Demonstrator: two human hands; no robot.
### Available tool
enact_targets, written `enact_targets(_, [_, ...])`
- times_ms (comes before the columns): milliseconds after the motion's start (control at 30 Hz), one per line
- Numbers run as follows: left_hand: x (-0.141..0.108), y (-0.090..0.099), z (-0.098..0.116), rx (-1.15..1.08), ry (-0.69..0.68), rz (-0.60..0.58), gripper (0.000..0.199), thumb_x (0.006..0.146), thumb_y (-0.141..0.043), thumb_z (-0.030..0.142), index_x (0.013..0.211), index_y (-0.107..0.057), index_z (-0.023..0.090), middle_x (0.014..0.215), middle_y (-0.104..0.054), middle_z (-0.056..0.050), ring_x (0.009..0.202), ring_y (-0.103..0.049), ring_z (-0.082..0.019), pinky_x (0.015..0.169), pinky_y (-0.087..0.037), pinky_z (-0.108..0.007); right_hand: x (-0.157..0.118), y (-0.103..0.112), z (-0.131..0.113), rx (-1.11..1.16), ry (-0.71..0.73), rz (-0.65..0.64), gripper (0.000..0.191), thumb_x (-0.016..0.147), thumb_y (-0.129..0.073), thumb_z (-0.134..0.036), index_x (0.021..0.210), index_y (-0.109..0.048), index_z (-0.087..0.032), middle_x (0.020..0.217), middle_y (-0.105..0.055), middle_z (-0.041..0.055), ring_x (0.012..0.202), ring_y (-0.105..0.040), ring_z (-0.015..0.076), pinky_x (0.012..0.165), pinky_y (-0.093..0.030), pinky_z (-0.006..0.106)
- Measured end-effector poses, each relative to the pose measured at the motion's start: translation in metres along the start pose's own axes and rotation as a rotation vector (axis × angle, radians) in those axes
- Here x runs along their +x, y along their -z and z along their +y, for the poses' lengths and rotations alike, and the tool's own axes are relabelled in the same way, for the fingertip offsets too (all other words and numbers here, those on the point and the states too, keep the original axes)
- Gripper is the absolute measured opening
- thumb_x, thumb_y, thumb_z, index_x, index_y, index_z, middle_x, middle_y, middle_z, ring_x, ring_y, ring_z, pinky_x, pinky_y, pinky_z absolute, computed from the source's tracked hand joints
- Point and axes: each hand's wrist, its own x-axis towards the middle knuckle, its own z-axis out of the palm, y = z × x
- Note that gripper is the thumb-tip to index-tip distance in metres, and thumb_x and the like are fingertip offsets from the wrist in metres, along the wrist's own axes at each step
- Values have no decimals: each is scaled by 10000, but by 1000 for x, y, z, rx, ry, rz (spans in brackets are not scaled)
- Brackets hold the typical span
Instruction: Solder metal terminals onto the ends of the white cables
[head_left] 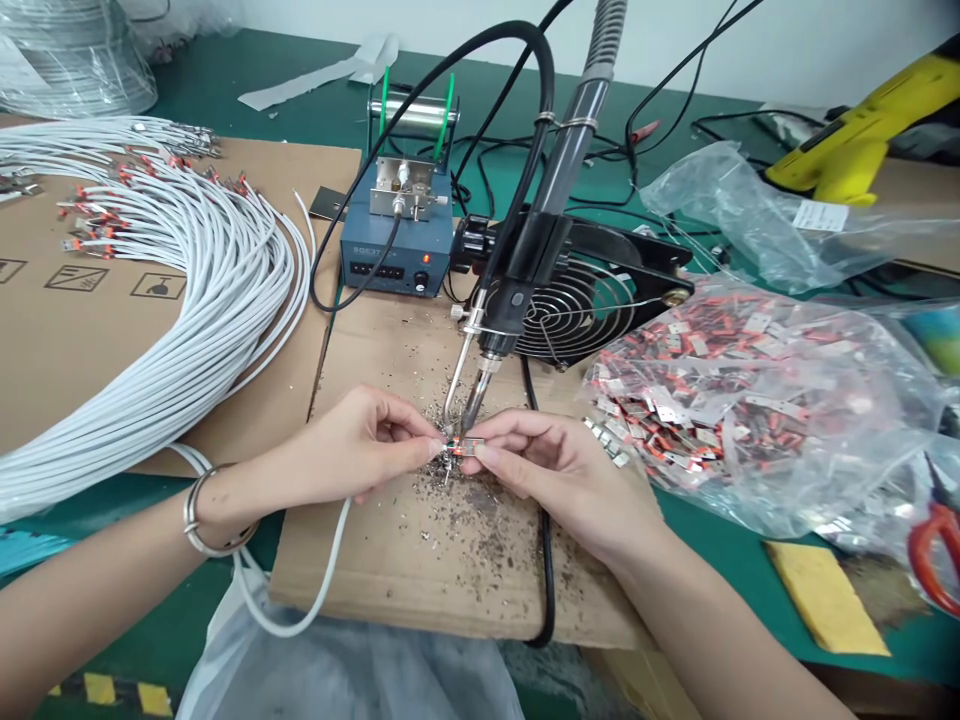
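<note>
Between thumb and fingers my left hand (375, 445) pinches the end of a white cable (334, 575), which loops down below the wrist. My right hand (551, 470) grips a small metal USB-type connector (466, 447) with an orange part, held against the cable's stripped end. Right above this joint stands the tip of a soldering iron (476, 395), mounted on a black arm. A thin bent solder feed tube (454, 385) comes down beside the tip. Whether the wires touch the connector's contacts is too small to tell.
A bundle of white cables (202, 290) lies on cardboard at left. Behind the hands stand a blue solder feeder (397, 240) with a solder spool (416, 115) and a black fan (585, 310). Bagged connectors (712, 370), a yellow sponge (825, 598) and red-handled scissors (934, 550) are at right.
</note>
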Motion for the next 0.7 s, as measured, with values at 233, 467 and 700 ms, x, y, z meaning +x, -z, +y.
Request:
enact_targets(233, [1,0,-2,7,24,28,234,792,-554,315,835,-602,90,499,-419,40,361,-354,-24,295,-327,-102,1,0,2,-46,23,-3,149,763,-628,-231,866,-593,-130,754,-662,36,696,-614,46,634,-458,85])
enact_targets(467, [0,-1,1,1,59,28,238,789,-556,316,833,-598,85,484,-394,47,366,-355,-28,298,-331,-102,-1,0,0,-73,45,-21,141,763,-625,-233,852,-591,-129,762,-660,37,707,-617,52,642,-464,94])
enact_targets(700, [0,-1,-1,-11,23,31,240,787,-558,325,824,-603,92,479,-396,46,369,-354,-28,295,-335,-96,-2,3,2,-78,73,-30,118,772,-616,-216,854,-596,-134,757,-659,32,700,-615,48,640,-466,92])
